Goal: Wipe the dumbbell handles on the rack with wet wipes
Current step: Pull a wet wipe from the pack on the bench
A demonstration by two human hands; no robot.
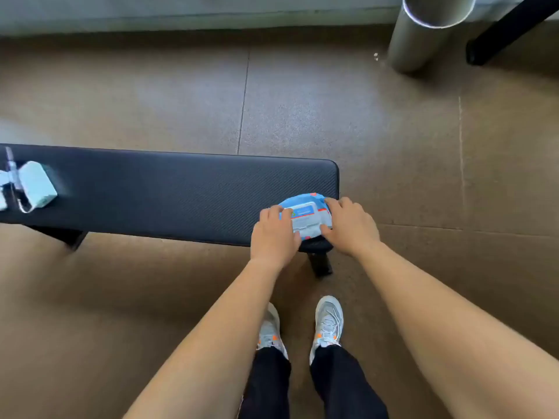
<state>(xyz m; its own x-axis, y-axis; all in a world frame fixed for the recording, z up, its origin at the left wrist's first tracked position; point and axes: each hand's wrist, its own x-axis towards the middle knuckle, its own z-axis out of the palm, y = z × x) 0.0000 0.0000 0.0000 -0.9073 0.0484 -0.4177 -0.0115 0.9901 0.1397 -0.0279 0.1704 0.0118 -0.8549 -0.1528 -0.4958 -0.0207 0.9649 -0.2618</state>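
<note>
Blue plastic lies under our fingers. Our left hand and right hand curl round opposite sides of the wet wipes pack, gripping it at the right end of the black textured worktop. A white charger sits far left. Beyond are the brown speckled floor and a steel cylinder.

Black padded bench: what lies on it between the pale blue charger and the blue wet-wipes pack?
Nothing; the head view shows that stretch of black padded bench bare.
</note>
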